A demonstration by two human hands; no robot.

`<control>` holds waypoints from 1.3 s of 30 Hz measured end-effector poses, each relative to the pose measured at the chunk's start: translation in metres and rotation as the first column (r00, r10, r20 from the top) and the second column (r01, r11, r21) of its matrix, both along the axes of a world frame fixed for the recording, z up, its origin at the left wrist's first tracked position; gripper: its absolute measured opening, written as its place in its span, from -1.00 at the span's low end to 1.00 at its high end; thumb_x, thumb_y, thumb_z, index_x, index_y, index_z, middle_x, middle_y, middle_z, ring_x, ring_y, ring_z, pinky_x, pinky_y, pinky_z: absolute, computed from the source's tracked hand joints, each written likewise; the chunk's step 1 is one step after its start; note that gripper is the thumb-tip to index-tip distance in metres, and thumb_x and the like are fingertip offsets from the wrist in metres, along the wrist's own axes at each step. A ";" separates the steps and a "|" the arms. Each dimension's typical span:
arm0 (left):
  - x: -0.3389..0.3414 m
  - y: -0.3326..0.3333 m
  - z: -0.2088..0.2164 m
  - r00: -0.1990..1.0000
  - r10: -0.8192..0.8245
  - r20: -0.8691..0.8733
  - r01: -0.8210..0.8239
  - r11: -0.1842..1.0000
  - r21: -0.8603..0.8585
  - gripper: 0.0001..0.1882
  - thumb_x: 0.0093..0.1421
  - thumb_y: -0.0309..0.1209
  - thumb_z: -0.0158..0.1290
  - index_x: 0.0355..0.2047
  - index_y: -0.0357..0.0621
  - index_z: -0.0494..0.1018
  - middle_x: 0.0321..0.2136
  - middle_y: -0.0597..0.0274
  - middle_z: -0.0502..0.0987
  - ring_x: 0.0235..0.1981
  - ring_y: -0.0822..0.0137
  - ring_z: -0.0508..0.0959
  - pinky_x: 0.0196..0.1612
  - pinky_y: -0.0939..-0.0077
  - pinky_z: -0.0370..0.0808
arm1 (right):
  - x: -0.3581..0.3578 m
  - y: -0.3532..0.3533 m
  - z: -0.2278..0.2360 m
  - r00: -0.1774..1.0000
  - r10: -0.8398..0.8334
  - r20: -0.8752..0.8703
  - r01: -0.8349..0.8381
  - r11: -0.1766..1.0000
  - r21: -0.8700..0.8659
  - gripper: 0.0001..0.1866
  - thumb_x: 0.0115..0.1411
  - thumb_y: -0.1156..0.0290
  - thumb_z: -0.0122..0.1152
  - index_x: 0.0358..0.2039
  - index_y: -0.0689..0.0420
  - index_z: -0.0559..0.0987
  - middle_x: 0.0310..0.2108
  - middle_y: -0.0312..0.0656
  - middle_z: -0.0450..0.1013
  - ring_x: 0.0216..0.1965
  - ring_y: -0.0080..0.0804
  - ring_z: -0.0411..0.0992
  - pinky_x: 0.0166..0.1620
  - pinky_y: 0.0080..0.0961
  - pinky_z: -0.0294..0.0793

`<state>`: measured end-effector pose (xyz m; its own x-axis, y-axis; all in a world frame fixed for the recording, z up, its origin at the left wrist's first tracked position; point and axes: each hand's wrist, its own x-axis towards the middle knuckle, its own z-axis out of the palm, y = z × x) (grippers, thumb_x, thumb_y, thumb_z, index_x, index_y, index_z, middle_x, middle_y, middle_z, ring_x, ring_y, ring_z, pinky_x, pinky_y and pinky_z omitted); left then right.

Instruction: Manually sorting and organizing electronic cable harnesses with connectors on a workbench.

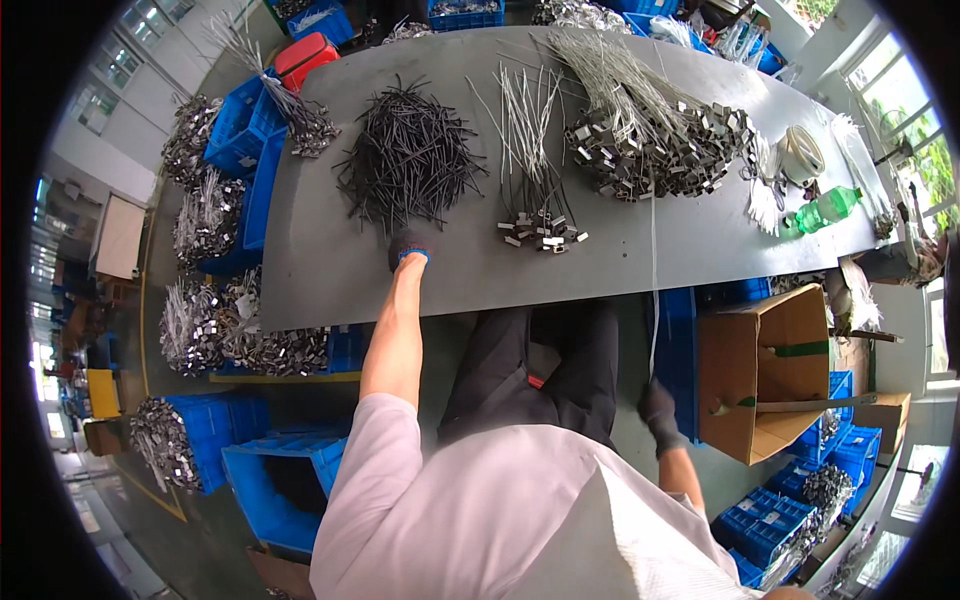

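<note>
My left hand [408, 243], in a dark glove, rests at the near edge of a heap of short black tubes [412, 155] on the grey table. Its fingers blend into the dark heap, so their pose is unclear. Below the table's front edge, my right hand [657, 405], also gloved, is closed on the lower end of a long pale wire [655, 300]. That wire runs up over the edge toward a big bundle of pale wires with metal end pieces [650, 150]. Between the two heaps lies a smaller bunch of wires with metal ends [540, 225].
At the table's right lie a green plastic bottle [828, 208] and a roll of white tape [803, 157]. Below stands an open cardboard box [765, 370]. Blue crates [240, 125] full of metal-ended wires line the left; a red case [305, 60] sits behind.
</note>
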<state>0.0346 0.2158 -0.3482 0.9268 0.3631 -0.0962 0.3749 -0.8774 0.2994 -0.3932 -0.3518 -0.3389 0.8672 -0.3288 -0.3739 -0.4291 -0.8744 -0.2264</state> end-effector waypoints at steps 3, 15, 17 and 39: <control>-0.023 -0.032 0.016 0.922 0.136 -0.363 -0.337 0.743 -0.579 -0.66 0.18 -0.17 0.17 -0.24 -0.21 0.63 -0.36 0.10 0.69 -0.33 0.17 0.70 -0.29 0.21 0.66 | -0.180 -0.073 -0.063 0.864 0.029 -0.503 -0.054 0.998 -0.035 -0.80 0.16 0.42 0.08 -0.23 0.11 0.60 -0.31 0.07 0.58 -0.23 0.13 0.57 -0.12 -0.06 0.56; -0.065 -0.199 0.034 0.947 0.083 0.310 0.321 -0.255 -0.912 -0.93 0.31 -0.40 0.13 -0.25 -0.09 0.55 -0.34 0.18 0.64 -0.25 0.17 0.65 -0.12 0.23 0.64 | -0.030 0.044 0.029 0.961 0.217 0.171 -0.225 0.974 0.026 -0.78 0.24 0.41 0.06 -0.17 0.09 0.63 -0.25 0.11 0.58 -0.16 0.13 0.56 -0.15 -0.06 0.55; -0.089 -0.265 0.109 0.966 0.009 -0.260 -0.208 -0.570 -0.795 -0.89 0.28 -0.42 0.12 -0.20 -0.13 0.52 -0.31 0.17 0.63 -0.27 0.20 0.66 -0.20 0.16 0.66 | 0.004 0.064 0.063 0.942 0.242 0.233 -0.246 0.969 -0.011 -0.81 0.24 0.39 0.08 -0.22 0.08 0.64 -0.26 0.08 0.59 -0.17 0.09 0.57 -0.18 -0.09 0.57; -0.193 -0.287 0.233 0.825 -0.353 0.442 0.472 0.001 -0.881 -0.81 0.19 -0.36 0.18 -0.34 -0.27 0.56 -0.46 0.30 0.60 -0.44 0.52 0.54 -0.33 0.56 0.51 | -0.020 0.046 0.079 0.932 0.096 0.351 -0.203 0.937 0.283 -0.75 0.31 0.32 0.06 -0.11 0.11 0.61 -0.27 0.06 0.59 -0.21 0.08 0.57 -0.14 -0.12 0.55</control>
<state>-0.1583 -0.0713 -0.1148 0.9061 -0.4166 0.0733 -0.0122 0.1474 0.9890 -0.4135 -0.3054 -0.2600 0.9874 -0.0996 -0.1228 -0.1538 -0.7853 -0.5997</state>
